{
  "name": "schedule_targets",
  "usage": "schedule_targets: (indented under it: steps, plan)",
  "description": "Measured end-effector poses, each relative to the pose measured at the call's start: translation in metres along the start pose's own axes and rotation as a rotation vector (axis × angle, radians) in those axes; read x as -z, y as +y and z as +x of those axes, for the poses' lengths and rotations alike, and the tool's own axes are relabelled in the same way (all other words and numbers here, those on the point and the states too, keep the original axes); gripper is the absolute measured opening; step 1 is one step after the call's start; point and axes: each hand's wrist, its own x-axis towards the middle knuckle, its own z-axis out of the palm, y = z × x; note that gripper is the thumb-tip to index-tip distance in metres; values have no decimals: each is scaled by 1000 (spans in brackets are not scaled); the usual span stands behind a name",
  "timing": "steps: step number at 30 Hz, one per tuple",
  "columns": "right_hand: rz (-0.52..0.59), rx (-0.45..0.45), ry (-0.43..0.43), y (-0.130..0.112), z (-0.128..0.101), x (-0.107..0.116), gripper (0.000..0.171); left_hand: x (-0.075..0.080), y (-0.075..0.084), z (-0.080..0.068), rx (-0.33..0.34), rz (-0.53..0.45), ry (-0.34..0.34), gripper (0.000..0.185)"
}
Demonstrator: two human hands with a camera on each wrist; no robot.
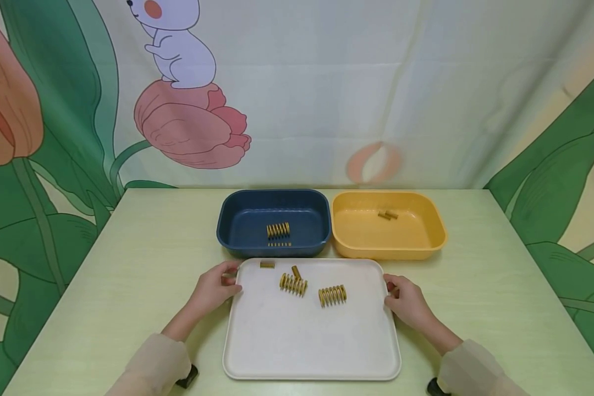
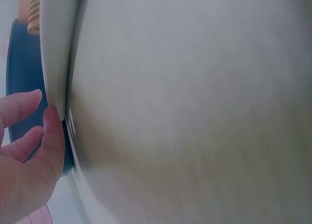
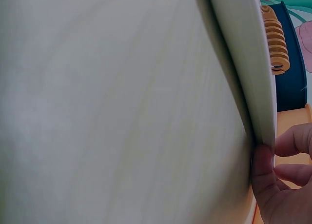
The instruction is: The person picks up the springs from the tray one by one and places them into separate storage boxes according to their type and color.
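A white tray (image 1: pixel 312 341) lies on the table, with my left hand (image 1: pixel 214 286) gripping its left rim near the far corner and my right hand (image 1: pixel 410 301) gripping the right rim. Two large gold coil springs lie on the tray, a left spring (image 1: pixel 293 285) and a right spring (image 1: pixel 333 296). Beside the left one is a small spring (image 1: pixel 296 271), and another small spring (image 1: pixel 267 265) sits by the far left corner. In the left wrist view, fingers (image 2: pixel 52 141) meet the tray's edge (image 2: pixel 56 63). On the other side, the right wrist view has the right thumb (image 3: pixel 263 160) against the rim.
Behind the tray stand a blue bin (image 1: pixel 225 231), holding a large gold spring (image 1: pixel 278 230), and a yellow bin (image 1: pixel 391 254), holding small gold springs (image 1: pixel 388 215). The pale green table (image 1: pixel 485 275) ends at a printed curtain (image 1: pixel 317 110).
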Motion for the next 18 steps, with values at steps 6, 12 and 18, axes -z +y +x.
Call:
schedule_targets:
  steps: [6,12,18]
  plan:
    - [-2,13,-1,-1,-1,0,50,1,-1,-1,22,-20,-37,49]
    - [-1,11,-1,-1,-1,0,50,1,-1,-2,57,-14,-66,52]
    - [-10,23,11,1,-1,0,50,1,-1,-5,84,-9,-82,54]
